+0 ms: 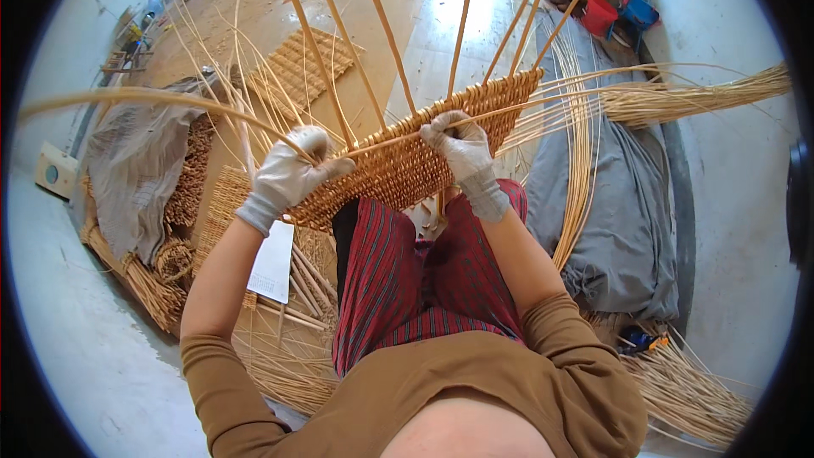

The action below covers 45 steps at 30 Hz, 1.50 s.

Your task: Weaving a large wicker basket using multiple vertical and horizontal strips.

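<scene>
A woven wicker panel (407, 171) leans across my knees, with several upright stakes (381, 21) rising from its top edge. My left hand (292, 171), in a white glove with a grey cuff, is closed at the panel's left end around a long wicker rod (161, 97) that arcs out to the left. My right hand (460, 151), gloved the same way, is closed at the top edge with finger and thumb on a thin wicker strand (517, 107). This strand runs along the rim and off to the right. Both palms are turned away and partly hidden.
A finished-looking woven panel (309, 66) lies on the floor ahead. Bundled wicker rods (699, 97) and a grey cloth (640, 203) are at right, near a red bucket (599, 15). Covered bundles (140, 170) stand at left. A white paper sheet (271, 263) lies by my left knee.
</scene>
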{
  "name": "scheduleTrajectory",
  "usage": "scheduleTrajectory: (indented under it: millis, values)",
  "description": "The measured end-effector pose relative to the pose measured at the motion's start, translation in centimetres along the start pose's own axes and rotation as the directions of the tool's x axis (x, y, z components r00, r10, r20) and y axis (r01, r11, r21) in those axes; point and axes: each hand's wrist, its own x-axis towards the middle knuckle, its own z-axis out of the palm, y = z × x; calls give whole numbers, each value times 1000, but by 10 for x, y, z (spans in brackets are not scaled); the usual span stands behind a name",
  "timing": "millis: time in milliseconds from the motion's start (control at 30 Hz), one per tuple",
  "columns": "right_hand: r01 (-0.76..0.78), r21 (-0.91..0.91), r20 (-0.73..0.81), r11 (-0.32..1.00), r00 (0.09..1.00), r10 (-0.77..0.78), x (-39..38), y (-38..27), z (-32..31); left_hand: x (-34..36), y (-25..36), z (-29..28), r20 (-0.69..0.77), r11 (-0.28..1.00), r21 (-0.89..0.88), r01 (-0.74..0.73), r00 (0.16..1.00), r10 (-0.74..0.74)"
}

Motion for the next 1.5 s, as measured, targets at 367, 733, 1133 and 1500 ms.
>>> scheduleTrajectory:
  millis: [367,733,1133,1500]
  values:
    - [341,-36,-88,940,935,-342,-34,-16,27,8,24,7,-84,979,117,169,984,-159]
    - [694,-572,503,436,717,-482,-25,-84,68,8,22,8,-116,959,211,190,979,-169]
    - [466,-836,478,-289,878,34,82,-89,149,7,6,14,-245,959,44,-279,928,281]
    - [666,-552,751,501,658,-47,-2,-256,172,8,4,4,-52,999,3,-34,998,34]
